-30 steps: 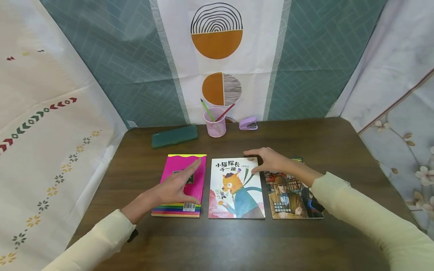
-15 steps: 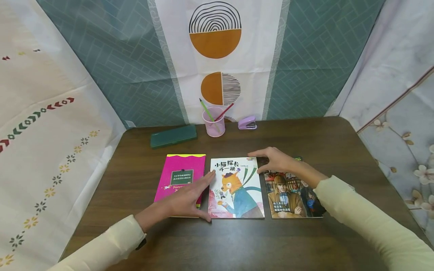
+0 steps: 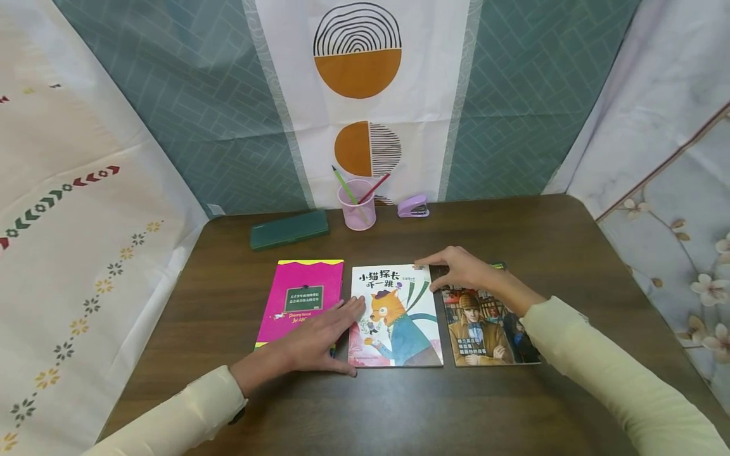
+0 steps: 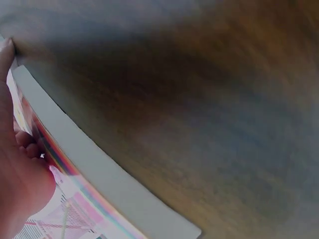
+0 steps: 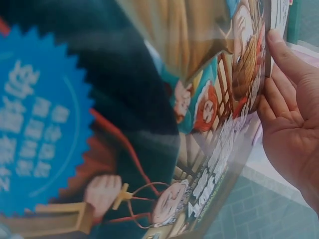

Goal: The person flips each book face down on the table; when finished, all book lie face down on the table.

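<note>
A white picture book (image 3: 399,335) with an orange cartoon cat lies flat in the middle of a row of three. My left hand (image 3: 319,335) reaches across the pink book (image 3: 305,285), its straight fingertips over the white book's left edge and the thumb by the lower left corner. In the left wrist view that hand (image 4: 20,174) hovers over the pink book's rainbow strip (image 4: 65,162). At the white book's upper right corner, my right hand (image 3: 462,269) spreads index finger and thumb along the top and right edges. Its wrist lies over the detective-cover book (image 3: 479,332).
Along the back of the brown table (image 3: 388,405) are a dark green case (image 3: 289,229), a pink cup (image 3: 357,212) with a green and a red pencil, and a purple stapler (image 3: 413,206). Patterned cloths (image 3: 274,95) hang behind and at both sides.
My left hand has moved right and slightly down, from over the pink book to the white book's left edge. My right hand stays by the upper right corner. The head view shifts slightly.
</note>
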Demonstrator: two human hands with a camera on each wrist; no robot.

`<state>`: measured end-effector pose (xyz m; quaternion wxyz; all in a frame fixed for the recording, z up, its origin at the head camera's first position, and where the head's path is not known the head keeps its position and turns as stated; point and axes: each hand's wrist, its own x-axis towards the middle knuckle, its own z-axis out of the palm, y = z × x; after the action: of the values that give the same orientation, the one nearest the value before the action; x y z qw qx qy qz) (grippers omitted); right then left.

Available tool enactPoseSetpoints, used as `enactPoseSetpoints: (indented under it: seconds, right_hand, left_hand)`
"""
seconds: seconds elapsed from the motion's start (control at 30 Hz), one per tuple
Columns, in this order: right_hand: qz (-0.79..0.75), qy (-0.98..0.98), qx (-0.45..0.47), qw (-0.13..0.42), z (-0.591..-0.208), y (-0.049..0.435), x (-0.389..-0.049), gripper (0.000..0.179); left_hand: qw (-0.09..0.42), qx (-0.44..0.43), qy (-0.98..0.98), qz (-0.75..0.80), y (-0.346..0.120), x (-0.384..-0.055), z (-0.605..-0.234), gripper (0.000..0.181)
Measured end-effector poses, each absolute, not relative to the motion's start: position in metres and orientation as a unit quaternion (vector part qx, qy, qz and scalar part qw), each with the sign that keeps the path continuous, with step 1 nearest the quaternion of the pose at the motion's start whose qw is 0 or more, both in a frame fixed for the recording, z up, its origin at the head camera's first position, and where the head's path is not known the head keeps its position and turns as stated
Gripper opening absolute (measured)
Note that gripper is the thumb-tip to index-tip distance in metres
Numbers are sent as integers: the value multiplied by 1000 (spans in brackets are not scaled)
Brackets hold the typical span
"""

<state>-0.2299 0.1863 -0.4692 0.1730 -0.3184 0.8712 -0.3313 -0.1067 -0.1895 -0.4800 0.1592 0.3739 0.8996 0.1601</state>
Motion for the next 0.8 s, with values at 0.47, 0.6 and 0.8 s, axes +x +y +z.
enactPoseSetpoints:
  seconds: [0.47, 0.6, 0.8]
  right_hand:
    - [-336, 870, -315, 176, -470, 188, -233, 61]
    - [-339, 868, -315, 180, -471, 188, -234, 61]
    - [-345, 867, -297, 202, -470, 187, -234, 60]
  left_hand:
    - [60, 468, 882, -7, -184, -112, -474, 108]
    - [40, 479, 877, -17, -182, -114, -473, 104]
    - [49, 484, 874, -1, -179, -118, -466, 98]
